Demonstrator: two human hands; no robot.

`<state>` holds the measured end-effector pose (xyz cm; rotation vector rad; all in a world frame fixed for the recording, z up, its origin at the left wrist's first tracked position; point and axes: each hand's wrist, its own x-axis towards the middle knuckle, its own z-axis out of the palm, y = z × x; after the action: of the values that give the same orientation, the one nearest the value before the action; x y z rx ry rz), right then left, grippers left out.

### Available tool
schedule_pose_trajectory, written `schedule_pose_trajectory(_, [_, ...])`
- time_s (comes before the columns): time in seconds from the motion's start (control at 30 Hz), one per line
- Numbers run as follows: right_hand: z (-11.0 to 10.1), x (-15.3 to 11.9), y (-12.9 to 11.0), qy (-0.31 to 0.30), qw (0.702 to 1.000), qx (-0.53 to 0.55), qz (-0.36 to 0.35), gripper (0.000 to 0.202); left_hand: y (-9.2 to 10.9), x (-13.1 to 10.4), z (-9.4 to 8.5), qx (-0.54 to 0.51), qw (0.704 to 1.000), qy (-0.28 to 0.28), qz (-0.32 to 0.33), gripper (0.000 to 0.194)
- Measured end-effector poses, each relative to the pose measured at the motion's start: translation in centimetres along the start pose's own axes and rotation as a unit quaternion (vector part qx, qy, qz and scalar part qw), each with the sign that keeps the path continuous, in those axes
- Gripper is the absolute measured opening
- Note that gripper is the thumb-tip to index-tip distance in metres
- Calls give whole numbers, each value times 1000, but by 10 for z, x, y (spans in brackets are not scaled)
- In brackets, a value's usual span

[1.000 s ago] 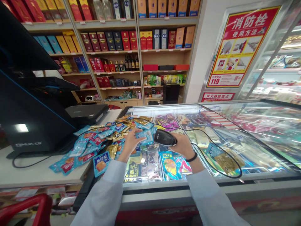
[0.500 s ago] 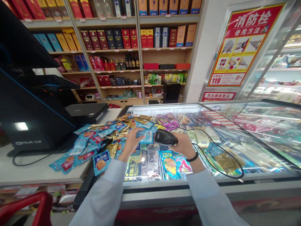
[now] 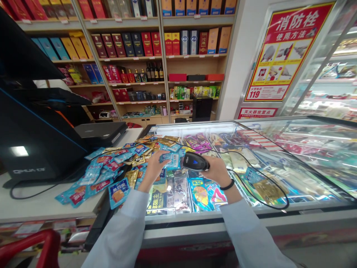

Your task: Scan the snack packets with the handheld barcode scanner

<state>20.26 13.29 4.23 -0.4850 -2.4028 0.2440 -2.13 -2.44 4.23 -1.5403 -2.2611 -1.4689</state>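
Note:
My left hand (image 3: 156,166) is closed on a light blue snack packet (image 3: 174,160), thumb on its face, above the freezer's glass top. Wrapped in my right hand (image 3: 219,171) is a black barcode scanner (image 3: 193,161), a blue light lit on its top, its head turned left toward the packet with a small gap. To the left lies a heap of blue and gold snack packets (image 3: 102,166), spread over the counter and the glass. A blue packet and a gold packet (image 3: 268,190) lie on the glass to the right of my right hand.
The scanner's black cable (image 3: 251,162) loops across the chest freezer (image 3: 212,220). At the left a black checkout terminal (image 3: 41,149) stands on the white counter (image 3: 72,217). A red handle (image 3: 46,242) juts in at the lower left. Shelves of boxes and bottles line the back.
A blue light now shows on the scanner, where none was lit before. Both hands keep nearly the same places; the whole view has shifted slightly.

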Motion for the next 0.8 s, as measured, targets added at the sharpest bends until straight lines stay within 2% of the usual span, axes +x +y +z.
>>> schedule_pose_trajectory(0.37, [-2, 1, -2, -1, 1000, 8, -2, 29, -1, 0, 1, 2, 1000, 2, 6, 27])
schedule_pose_trajectory(0.5, [-1, 0, -2, -1, 1000, -5, -4, 25, -1, -1, 3, 1, 1000, 1, 8, 27])
schedule_pose_trajectory(0.8, [-7, 5, -7, -39, 997, -69, 8, 22, -8, -3, 11, -34, 999, -12, -4, 31])
